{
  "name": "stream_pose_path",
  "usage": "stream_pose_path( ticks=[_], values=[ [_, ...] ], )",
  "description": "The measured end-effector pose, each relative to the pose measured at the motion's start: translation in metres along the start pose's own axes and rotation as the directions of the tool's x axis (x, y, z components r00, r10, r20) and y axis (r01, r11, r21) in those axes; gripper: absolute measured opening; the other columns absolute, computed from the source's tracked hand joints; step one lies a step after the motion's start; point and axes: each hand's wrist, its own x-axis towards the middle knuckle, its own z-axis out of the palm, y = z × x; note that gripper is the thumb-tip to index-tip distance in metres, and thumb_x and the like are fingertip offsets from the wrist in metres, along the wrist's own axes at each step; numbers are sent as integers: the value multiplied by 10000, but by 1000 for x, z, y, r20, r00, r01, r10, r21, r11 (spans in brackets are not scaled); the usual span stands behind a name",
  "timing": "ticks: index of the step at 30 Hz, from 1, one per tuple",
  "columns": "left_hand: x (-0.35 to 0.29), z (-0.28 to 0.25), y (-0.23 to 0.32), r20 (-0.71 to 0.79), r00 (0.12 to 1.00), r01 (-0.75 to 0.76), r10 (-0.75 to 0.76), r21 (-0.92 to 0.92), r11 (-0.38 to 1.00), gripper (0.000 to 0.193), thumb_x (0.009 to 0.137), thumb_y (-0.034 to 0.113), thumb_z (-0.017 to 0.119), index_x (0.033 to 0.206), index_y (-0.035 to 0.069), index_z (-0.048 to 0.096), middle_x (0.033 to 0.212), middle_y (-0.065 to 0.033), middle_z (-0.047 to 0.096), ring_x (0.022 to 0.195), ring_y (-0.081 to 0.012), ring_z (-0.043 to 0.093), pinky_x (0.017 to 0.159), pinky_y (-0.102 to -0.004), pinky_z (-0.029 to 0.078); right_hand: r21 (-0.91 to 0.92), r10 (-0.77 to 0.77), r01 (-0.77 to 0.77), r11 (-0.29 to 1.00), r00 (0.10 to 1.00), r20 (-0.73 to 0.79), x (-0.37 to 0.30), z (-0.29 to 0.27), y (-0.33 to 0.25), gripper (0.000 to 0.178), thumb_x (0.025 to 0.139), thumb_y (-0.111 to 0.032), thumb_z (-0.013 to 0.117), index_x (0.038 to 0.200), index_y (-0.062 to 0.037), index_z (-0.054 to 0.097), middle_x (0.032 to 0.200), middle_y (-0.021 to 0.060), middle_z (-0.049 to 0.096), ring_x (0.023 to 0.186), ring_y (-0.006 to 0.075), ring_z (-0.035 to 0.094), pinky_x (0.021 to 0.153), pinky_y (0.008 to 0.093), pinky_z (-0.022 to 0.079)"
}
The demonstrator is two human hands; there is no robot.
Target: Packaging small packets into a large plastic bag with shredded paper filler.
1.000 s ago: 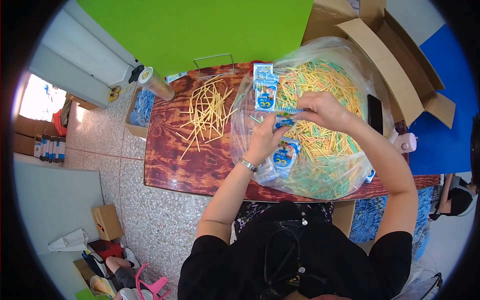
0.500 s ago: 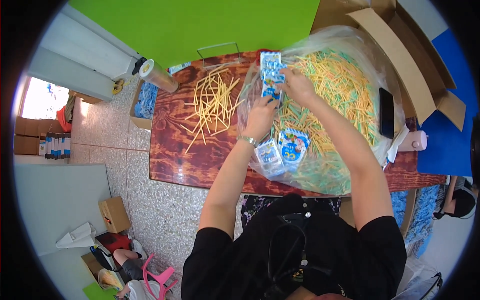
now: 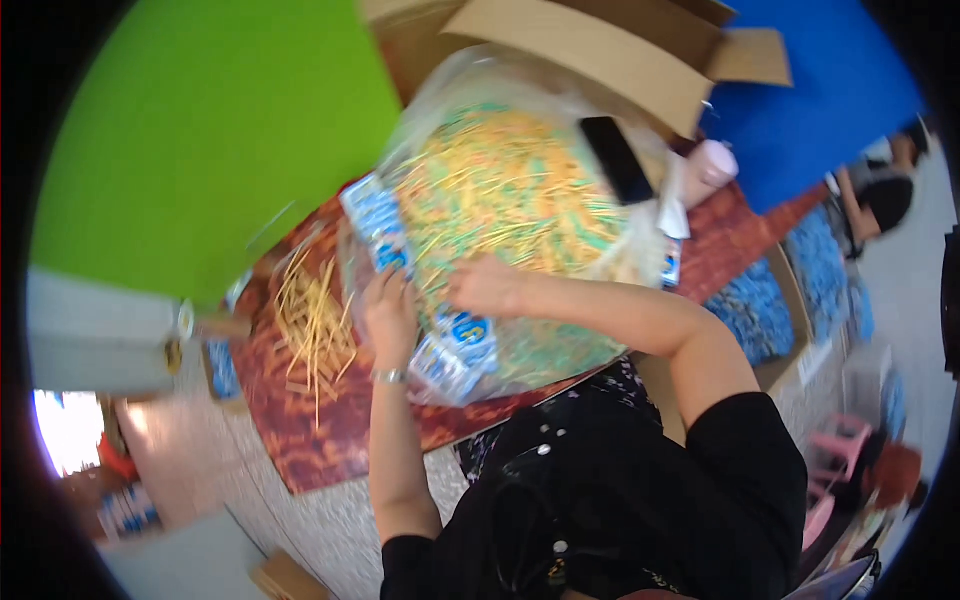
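Observation:
Blue-and-white packets (image 3: 372, 218) lie overlapped in a row along the left side of a big clear plastic bag. My left hand (image 3: 390, 318) rests at the near end of that row, its fingers stretched over the lowest packet. Thin green, yellow and orange sticks (image 3: 500, 180) fill the bag in a heap. On the near left of this heap is my right hand (image 3: 485, 285), its fingers curled downward; blur hides what they hold, if anything. Just nearer than both hands lie more blue-and-white packets (image 3: 455, 350).
Loose yellow sticks (image 3: 315, 320) are scattered on the reddish wooden table (image 3: 300, 440). A black phone (image 3: 615, 160) lies at the bag's right edge, near a pink cup (image 3: 712, 163). An open cardboard box (image 3: 600, 55) stands behind. Another person (image 3: 885, 195) is at the far right.
My view has turned, so the scene appears rotated and blurred. My right hand has left the packet row and moved over the stick heap. My left hand stays at the packets.

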Motion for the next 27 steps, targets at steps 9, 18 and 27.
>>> stream_pose_path(
  ticks=[9,18,27],
  values=[
    [-31,-41,66,461,860,509,-219,-736,447,222,920,123,630,1102,-2,659,1090,-46,664,935,-113,605,825,-274,478,123,77,-57,991,983,-165,-9,-73,-2,128,793,-224,615,890,-144,640,847,30,635,884,245,631,703,386,533],
    [-36,-27,94,501,843,538,-198,-790,294,152,926,107,660,1022,-10,679,867,6,686,744,-23,574,649,-203,472,844,331,-222,489,942,56,-46,-72,-12,230,852,-295,680,877,-76,615,674,73,643,647,263,658,594,383,487],
    [-34,-11,82,377,897,426,-232,-596,681,152,866,137,727,884,-1,665,719,21,636,625,-10,513,507,-204,409,691,207,-109,715,976,-60,-46,-68,-5,162,865,-126,633,1009,-52,634,893,143,661,844,352,645,711,433,495]
  ],
)
